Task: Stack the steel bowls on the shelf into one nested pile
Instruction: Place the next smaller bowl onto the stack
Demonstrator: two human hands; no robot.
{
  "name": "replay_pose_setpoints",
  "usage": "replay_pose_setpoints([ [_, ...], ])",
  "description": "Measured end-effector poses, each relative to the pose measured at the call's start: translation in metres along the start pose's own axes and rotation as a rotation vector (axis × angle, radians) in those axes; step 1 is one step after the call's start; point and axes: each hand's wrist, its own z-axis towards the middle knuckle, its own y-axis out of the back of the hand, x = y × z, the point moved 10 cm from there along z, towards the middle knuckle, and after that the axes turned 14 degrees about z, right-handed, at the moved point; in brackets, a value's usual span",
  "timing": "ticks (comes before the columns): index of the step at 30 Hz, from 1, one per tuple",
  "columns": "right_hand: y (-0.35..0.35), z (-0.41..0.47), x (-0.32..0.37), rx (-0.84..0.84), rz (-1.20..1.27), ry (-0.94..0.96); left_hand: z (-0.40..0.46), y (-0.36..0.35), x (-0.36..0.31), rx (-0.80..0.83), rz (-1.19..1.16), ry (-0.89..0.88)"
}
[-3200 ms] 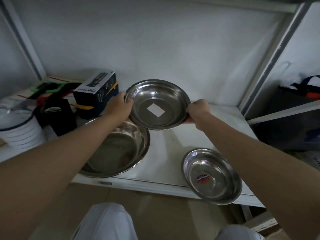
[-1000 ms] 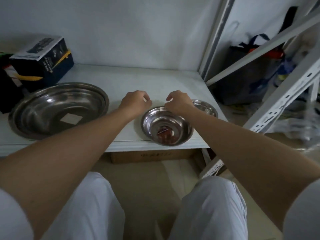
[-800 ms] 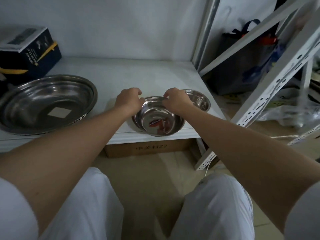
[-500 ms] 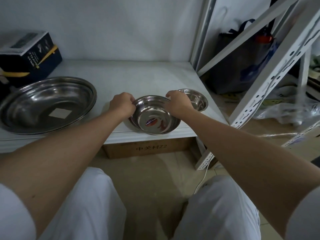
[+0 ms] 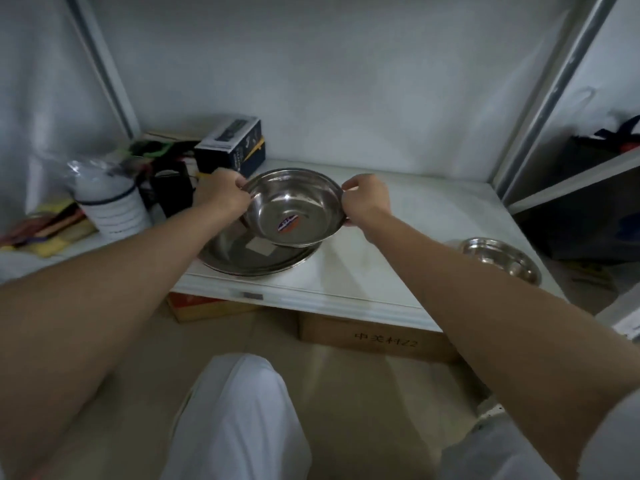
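You are holding a mid-sized bowl (image 5: 292,211) by opposite sides of its rim, your left hand (image 5: 221,194) and right hand (image 5: 365,200) each closing its fingers on the edge, so it is staying level as it is hanging just above the big bowl (image 5: 242,259) near the shelf's (image 5: 363,282) front edge. Two-sided gripping is keeping the sticker-marked bottom centred over the pile, which looks like the step of lowering it in to nest. A smaller bowl (image 5: 500,259) is waiting apart at the shelf's front right corner, probably next in line. The shelf is a white board inside a grey metal frame against a pale wall; a dark box (image 5: 230,148), a white ribbed container (image 5: 110,206) and assorted clutter are crowding its left end, and cardboard boxes are sitting on the floor beneath.
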Motion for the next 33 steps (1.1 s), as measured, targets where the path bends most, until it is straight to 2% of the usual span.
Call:
replay_pose_setpoints([
  [4, -0.072, -0.001, 0.012, 0.082, -0.04, 0.031, 0.003, 0.007, 0.07, 0.005, -0.092, 0.152],
  [9, -0.107, 0.005, -0.006, 0.13, -0.145, -0.023, 0.016, -0.026, 0.096, 0.115, -0.236, 0.219],
  [16, -0.124, 0.014, -0.037, 0.246, -0.27, -0.071, 0.017, -0.055, 0.078, 0.23, 0.037, 0.148],
  [21, -0.134, 0.013, -0.036, 0.315, -0.309, -0.046, 0.016, -0.066, 0.08, 0.27, 0.117, 0.117],
  [27, -0.108, 0.016, -0.017, 0.244, -0.255, 0.055, 0.012, -0.051, 0.039, 0.155, 0.11, -0.007],
  [33, -0.02, 0.017, -0.029, 0.139, -0.19, 0.007, -0.004, -0.08, -0.066, 0.22, -0.025, -0.154],
])
